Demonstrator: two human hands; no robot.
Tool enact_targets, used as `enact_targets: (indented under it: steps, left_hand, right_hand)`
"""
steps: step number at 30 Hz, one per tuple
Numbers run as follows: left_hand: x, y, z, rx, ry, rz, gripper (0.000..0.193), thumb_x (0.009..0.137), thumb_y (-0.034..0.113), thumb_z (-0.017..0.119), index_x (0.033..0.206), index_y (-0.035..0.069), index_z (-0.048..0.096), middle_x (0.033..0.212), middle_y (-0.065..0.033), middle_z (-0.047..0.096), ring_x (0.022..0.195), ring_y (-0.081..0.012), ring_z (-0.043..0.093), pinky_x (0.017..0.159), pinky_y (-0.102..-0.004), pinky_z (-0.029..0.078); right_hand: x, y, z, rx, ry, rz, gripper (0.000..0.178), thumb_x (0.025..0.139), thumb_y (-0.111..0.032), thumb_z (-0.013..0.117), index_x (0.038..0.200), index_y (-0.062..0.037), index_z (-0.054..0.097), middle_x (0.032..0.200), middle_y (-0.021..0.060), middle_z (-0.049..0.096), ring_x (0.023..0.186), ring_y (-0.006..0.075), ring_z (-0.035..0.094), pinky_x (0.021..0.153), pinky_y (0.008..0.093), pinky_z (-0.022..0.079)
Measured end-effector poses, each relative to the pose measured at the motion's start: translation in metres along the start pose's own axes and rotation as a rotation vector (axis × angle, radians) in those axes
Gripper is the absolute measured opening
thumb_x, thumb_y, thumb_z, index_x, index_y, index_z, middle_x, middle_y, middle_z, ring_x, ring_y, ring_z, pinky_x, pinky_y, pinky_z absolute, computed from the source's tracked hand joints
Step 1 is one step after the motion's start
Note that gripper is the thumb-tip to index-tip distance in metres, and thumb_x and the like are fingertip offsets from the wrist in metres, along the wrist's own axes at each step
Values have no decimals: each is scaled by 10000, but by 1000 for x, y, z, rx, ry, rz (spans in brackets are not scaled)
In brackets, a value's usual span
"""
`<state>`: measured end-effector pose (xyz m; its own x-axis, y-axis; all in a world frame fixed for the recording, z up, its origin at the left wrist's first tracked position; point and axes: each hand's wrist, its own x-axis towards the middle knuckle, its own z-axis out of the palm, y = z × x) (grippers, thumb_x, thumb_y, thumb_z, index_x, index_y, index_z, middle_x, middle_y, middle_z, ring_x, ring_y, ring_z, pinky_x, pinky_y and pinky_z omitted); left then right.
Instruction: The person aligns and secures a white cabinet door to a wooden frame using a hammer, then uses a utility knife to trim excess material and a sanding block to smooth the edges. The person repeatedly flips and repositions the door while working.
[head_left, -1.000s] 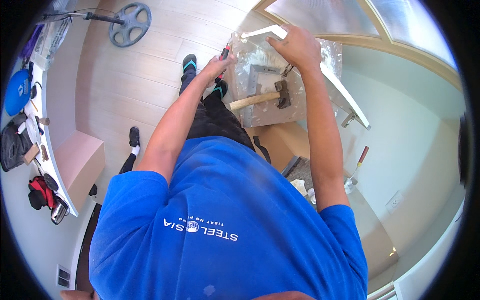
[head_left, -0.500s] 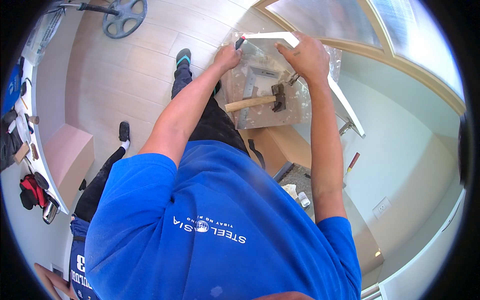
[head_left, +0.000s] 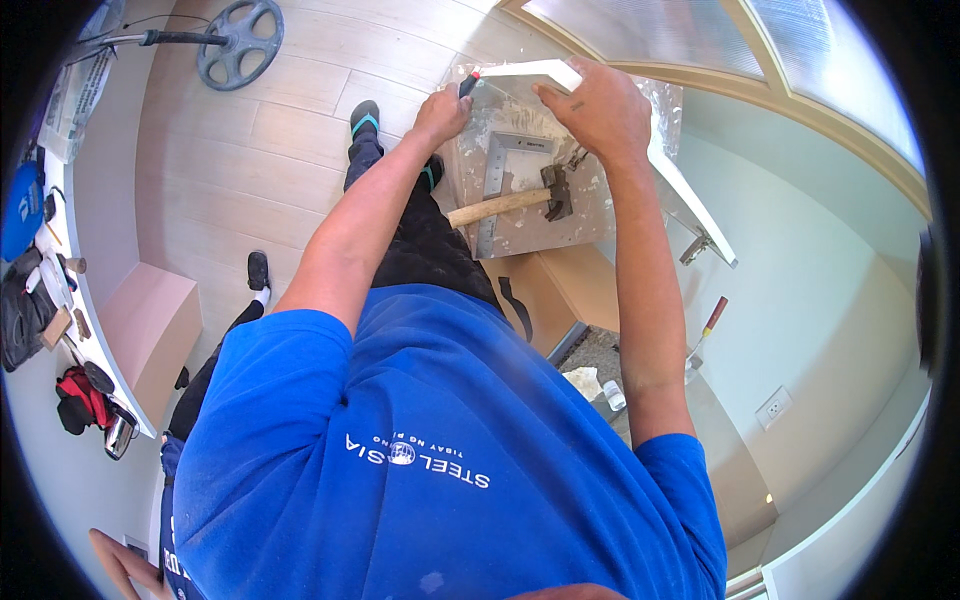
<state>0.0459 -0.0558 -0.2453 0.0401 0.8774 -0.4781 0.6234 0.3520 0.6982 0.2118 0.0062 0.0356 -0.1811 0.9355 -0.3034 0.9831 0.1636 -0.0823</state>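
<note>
My left hand (head_left: 441, 115) is closed around a small tool with a black-and-red handle (head_left: 469, 83), held against the far left corner of a white cabinet door (head_left: 690, 196). Its tip is too small to make out. My right hand (head_left: 607, 108) grips the door's far edge, thumb on the near side. Metal hinges (head_left: 694, 249) are fitted to the door. Beneath my hands, a paint-spattered board (head_left: 590, 232) bears a claw hammer (head_left: 500, 207) with a wooden handle and a metal try square (head_left: 494, 175).
A cardboard box (head_left: 570, 285) stands below the board. On the right are a red-handled scraper (head_left: 712, 322) and a white bottle (head_left: 614, 395). A shelf (head_left: 112, 372) with tools lines the left side. A co-worker's arm (head_left: 125, 565) shows at lower left, a grey wheel-shaped base (head_left: 240, 45) at upper left.
The view has shifted slightly. Both hands keep their grips on the tool and the door, and the co-worker at left now shows less.
</note>
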Motion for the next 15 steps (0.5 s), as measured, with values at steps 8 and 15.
enact_targets:
  steps: [8, 15]
  left_hand:
    - [12, -9, -8, 56, -30, 72, 446, 1018, 390, 568, 1119, -42, 620, 1009, -314, 709, 993, -496, 683, 879, -553, 531]
    - [16, 5, -17, 24, -129, 9, 451, 1008, 342, 548, 1147, -79, 636, 1082, -355, 694, 1067, -500, 669, 952, -548, 514]
  right_hand:
    - [-1, -4, -2, 4, -28, 29, 655, 819, -600, 763, 1265, -121, 747, 1115, 169, 767, 1064, 357, 722, 914, 474, 566]
    - [-3, -5, -1, -8, -41, 25, 653, 823, -604, 756, 1272, -130, 745, 1125, 164, 767, 1077, 352, 721, 919, 477, 561]
